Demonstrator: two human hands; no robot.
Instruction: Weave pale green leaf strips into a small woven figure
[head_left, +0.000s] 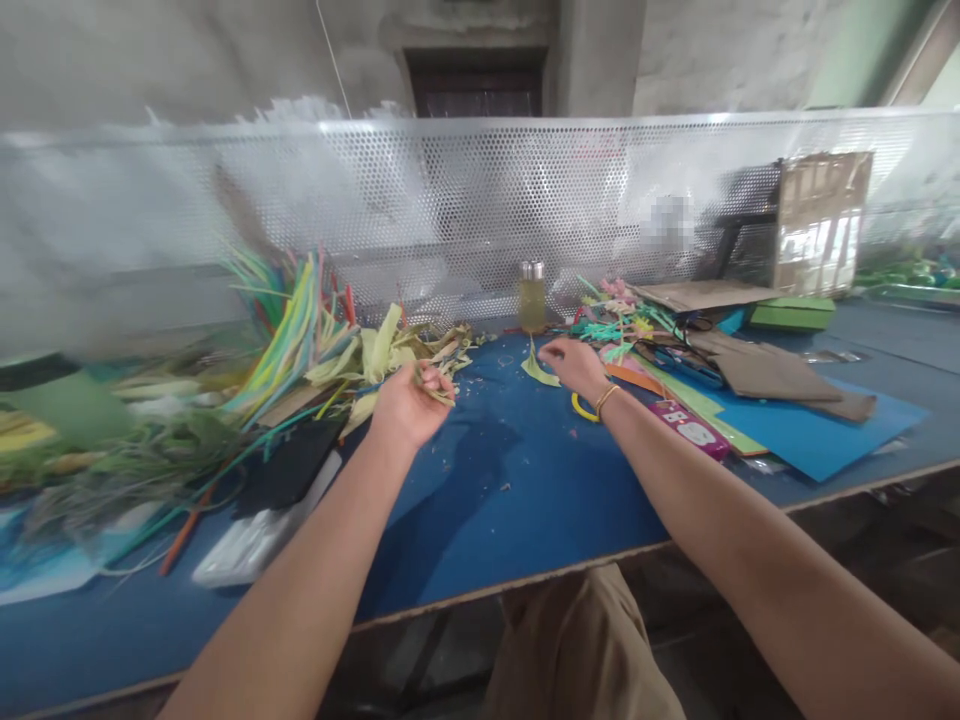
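- Left hand (411, 405): raised over the left-centre of the blue surface (517, 500). Its fingers are curled and grasp a thin, pale green strip (439, 397), the end of which projects toward the centre.
- Right hand (576, 366): extended over the right-centre, a yellow bracelet (606, 399) at the wrist. Its fingers are bent and bunched beside a pale green leaf-shaped piece (540, 372); whether they grip that piece or are released, I cannot tell.
- Leaf-shaped piece: between the two hands, nearer the right, in front of a glass jar (532, 303) with a silver lid and yellowish contents.
- Left side: pale husk-like pieces (381, 348) lie heaped just beyond the left hand. Beside them stands a bundle of multicoloured stems (289, 345). Nearer the front edge are a black flat item (291, 468) and clear plastic packaging (251, 540).
- Right side: a yellow loop (582, 408) shows beside the right wrist. Past the forearm lie a purple packet (690, 430), a blue sheet (825, 440) and brown cardboard pieces (776, 373).
- Rear: a perforated metal panel (465, 190) runs along the far side.
- Image quality: outer left area blurred.
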